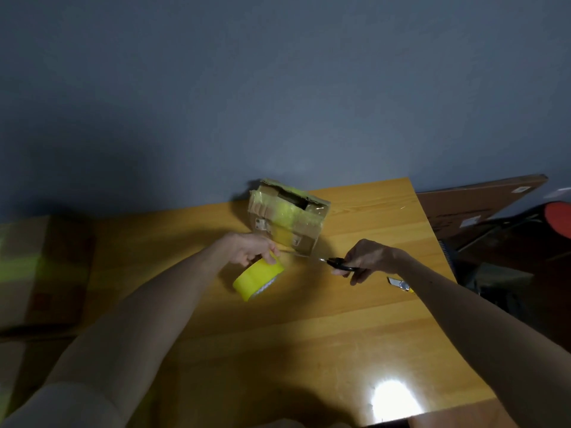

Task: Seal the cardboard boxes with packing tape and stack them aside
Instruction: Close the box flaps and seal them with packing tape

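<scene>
A small cardboard box point(287, 216) stands at the far edge of the wooden table point(309, 319), wrapped in yellowish tape, with its top partly open. My left hand point(250, 247) grips a yellow roll of packing tape point(258, 278) just in front of the box's left side. A thin strip of tape seems to run from the roll to the box's lower front corner. My right hand point(367, 259) holds black-handled scissors point(338, 263), their tips pointing left toward that corner.
A utility knife point(401, 285) lies on the table by my right forearm. Larger cardboard boxes point(40, 267) sit in shadow at the left. A flat cardboard sheet point(475, 199) and a chair with a red part point(557, 217) stand beyond the table's right edge.
</scene>
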